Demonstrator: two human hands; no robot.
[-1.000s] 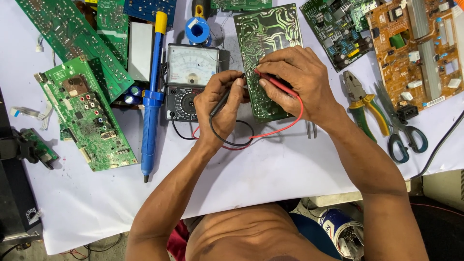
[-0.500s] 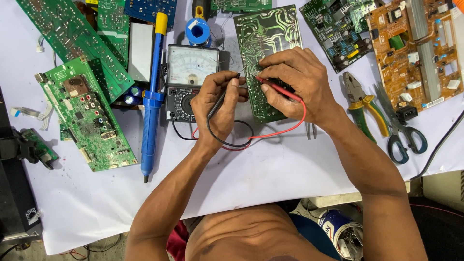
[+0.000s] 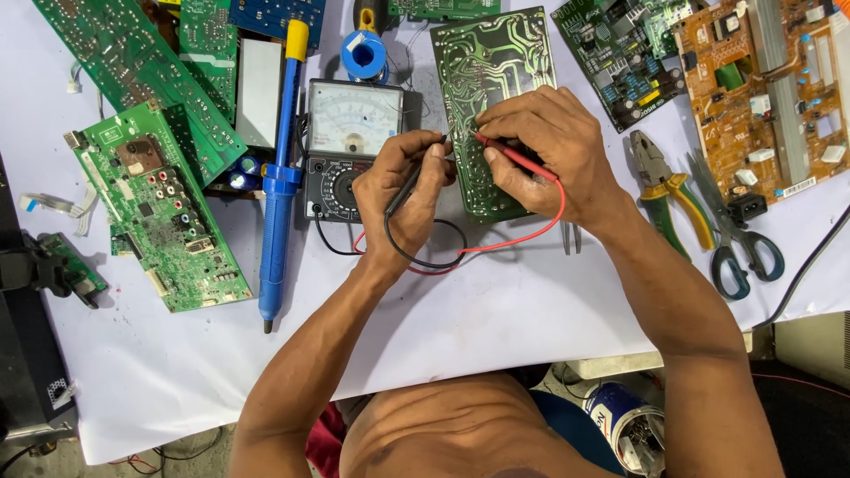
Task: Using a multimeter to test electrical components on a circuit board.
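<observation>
The left hand (image 3: 409, 190) is curled closed around a slim black test probe (image 3: 414, 170), its tip slanting up to the edge of a dark green circuit board (image 3: 487, 62) lying solder-side up, pale traces curling across its glossy face. The right hand (image 3: 544, 150) pinches a red test probe (image 3: 513, 159) between thumb and fingers, pressing its point onto the same board just beside the black tip; the palm rests on the board's lower half. A red lead (image 3: 522, 232) and a black lead (image 3: 416, 252) loop loosely over the white table cover (image 3: 496, 310) and run back to the analog multimeter (image 3: 352, 146), a black box with a pale curved dial face above and a round selector knob below, touching the board's left edge. Left of the meter lies a long blue plastic desoldering pump (image 3: 282, 177) with a yellow top. Above the meter stands a blue spool of solder (image 3: 363, 55). Further left, a bright green board (image 3: 159, 208) studded with small coloured round sockets lies flat, with longer green boards overlapping above it. To the right of the hands lie pliers with green and yellow grips (image 3: 668, 190), then dark-handled scissors (image 3: 735, 230), and beyond them an orange-brown board (image 3: 766, 88) carrying grey metal heat sinks and a narrow white label strip near its lower right edge.
</observation>
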